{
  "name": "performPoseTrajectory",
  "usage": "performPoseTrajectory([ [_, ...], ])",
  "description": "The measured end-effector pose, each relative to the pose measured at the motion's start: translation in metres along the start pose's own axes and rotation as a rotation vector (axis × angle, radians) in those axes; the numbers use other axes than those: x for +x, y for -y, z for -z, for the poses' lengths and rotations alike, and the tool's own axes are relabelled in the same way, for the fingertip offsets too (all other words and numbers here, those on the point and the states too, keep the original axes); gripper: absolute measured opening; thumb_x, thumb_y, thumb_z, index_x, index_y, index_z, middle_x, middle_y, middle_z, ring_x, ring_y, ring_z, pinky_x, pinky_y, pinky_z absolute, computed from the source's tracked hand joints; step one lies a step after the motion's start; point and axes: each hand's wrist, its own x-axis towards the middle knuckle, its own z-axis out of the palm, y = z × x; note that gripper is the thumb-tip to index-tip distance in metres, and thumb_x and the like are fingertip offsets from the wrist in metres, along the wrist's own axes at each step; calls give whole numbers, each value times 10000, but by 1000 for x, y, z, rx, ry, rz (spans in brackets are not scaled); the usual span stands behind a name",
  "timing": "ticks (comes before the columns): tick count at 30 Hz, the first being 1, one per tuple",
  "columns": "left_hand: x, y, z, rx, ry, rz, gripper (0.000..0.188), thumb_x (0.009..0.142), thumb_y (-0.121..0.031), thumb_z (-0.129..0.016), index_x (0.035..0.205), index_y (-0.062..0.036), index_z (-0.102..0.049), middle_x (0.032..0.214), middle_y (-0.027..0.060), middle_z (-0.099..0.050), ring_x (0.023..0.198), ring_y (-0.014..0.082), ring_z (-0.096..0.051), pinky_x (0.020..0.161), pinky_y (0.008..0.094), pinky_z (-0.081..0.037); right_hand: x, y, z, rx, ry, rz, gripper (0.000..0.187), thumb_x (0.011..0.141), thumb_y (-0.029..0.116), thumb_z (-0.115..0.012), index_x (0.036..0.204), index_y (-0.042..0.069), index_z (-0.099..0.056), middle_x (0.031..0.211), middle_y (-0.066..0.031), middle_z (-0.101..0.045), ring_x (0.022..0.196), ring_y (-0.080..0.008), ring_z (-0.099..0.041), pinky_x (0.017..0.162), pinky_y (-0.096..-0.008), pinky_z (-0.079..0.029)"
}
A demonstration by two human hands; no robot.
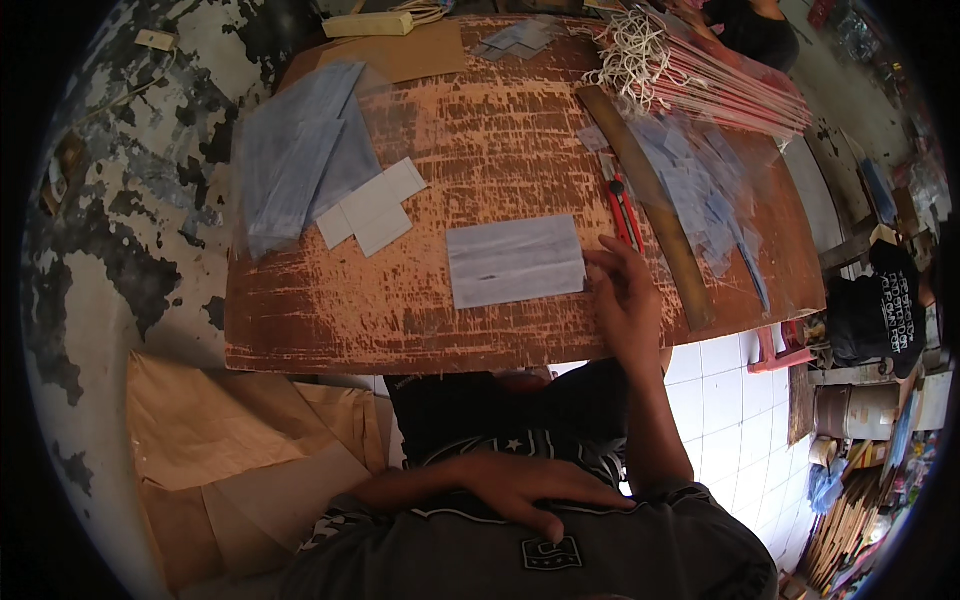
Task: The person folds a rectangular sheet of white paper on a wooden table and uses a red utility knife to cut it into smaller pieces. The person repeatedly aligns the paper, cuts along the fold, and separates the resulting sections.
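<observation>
A pale blue-grey rectangular sheet (515, 262) lies flat near the front of the worn wooden table (420, 325). Beside its right edge rests my right hand (628, 295), fingers loosely bent and apart, nothing visible in them. Just beyond those fingertips is a red utility knife (622, 212) with a black slider. A long brown ruler-like strip (650, 200) slants along the right of the knife. My left hand (525, 490) lies across the front of my grey shirt, its fingers stretched out and holding nothing.
Clear bluish plastic sheets (300, 160) and white card pieces (372, 210) lie left. Small plastic pieces (700, 185) and a bundle of red-and-white sticks with white strings (720, 90) are right. Brown cardboard (400, 52) sits at the back; another person (755, 30) is at far right.
</observation>
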Motion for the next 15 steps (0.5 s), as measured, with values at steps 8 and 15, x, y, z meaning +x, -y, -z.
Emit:
performPoseTrajectory([
  [8, -7, -11, 6, -108, -24, 39, 1012, 1063, -711, -490, 1706, 32, -251, 1748, 238, -334, 1580, 398, -396, 1284, 529, -315, 0, -7, 1, -8, -6, 42, 403, 1029, 15, -672, 1429, 37, -626, 1222, -138, -765, 1070, -226, -753, 915, -348, -591],
  [15, -9, -16, 6, -87, -36, 66, 993, 1060, -723, -487, 1721, -20, -253, 1685, 267, -420, 1513, 405, -485, 1248, 508, -372, -1, 2, 4, -10, 33, -3, 413, 1052, 7, -638, 1463, 9, -588, 1267, -139, -758, 1137, -184, -731, 955, -310, -576],
])
